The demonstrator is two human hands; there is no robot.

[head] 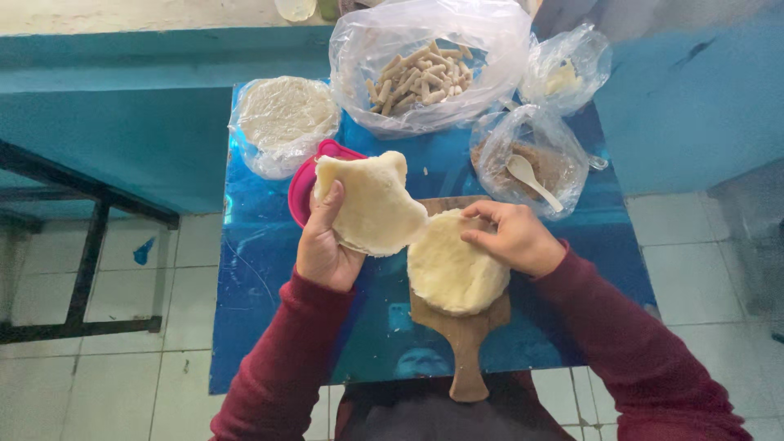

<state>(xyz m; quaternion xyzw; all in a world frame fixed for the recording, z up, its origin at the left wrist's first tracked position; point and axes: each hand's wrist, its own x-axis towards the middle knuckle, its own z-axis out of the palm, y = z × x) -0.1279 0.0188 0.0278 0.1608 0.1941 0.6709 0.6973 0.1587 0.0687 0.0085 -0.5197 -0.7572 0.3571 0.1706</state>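
Dough, pale cream and rolled into a soft flat round (371,204), sits lifted off the shiny blue tabletop (261,269) in our left hand (325,245), whose grip is closed on its lower left edge, thumb on top. We judge the step in hand to be separating one sheet from another; the next move seems to call for support under the sagging middle, since the sheet looks thin enough to tear. Its rim is uneven, notched at the top, and its right edge overlaps the second pale dough round (456,265). That round lies on a brown wooden paddle board (465,343). Our right hand (514,237) rests on its upper right rim, fingers curled and pressing down, holding nothing.

Behind the lifted sheet we note a pink plastic lid (304,184). Further back stand a wrapped stack of white rounds (284,118), a clear bag of tan sticks (420,73) and a bag of brown filling with a white spoon (531,175).
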